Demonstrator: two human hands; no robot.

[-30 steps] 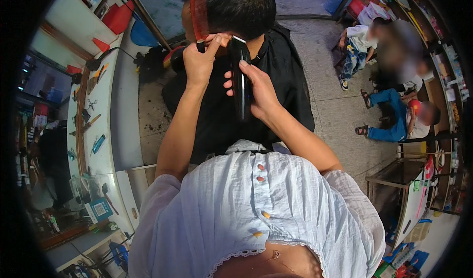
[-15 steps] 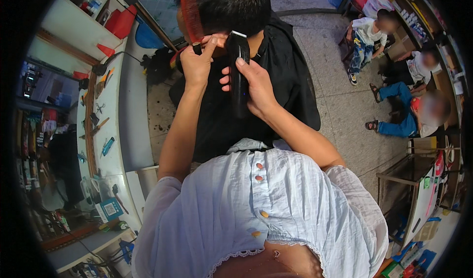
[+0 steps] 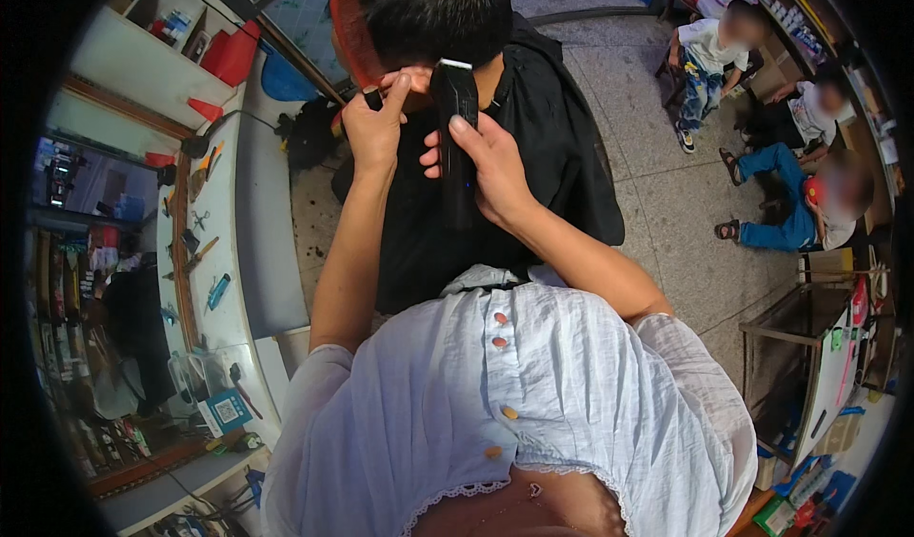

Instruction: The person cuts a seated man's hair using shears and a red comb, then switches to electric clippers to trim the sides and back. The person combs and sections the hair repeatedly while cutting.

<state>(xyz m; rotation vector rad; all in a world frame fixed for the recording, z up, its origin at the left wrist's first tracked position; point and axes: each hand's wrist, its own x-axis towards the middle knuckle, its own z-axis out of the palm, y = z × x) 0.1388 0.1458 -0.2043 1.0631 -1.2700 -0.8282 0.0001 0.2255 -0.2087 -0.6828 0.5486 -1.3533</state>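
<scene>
- Head view: the left hand (image 3: pixel 373 135) is closed around the handle of the red comb (image 3: pixel 354 42), which leans further left than a second ago.
- The right hand (image 3: pixel 490 161) wraps the black clippers (image 3: pixel 455 94), still near the dark hair (image 3: pixel 443 13); both tools stay there.
- The counter (image 3: pixel 249 251) edges the left; floor (image 3: pixel 633 94) separates the black cape (image 3: pixel 562 137) from seated people (image 3: pixel 709 49).

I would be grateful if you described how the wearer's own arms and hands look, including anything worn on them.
The left hand and right hand are ungloved, and no watch or bracelet shows. Both forearms are bare; the loose, pale sleeves of the light-blue blouse end near the elbows.
</scene>
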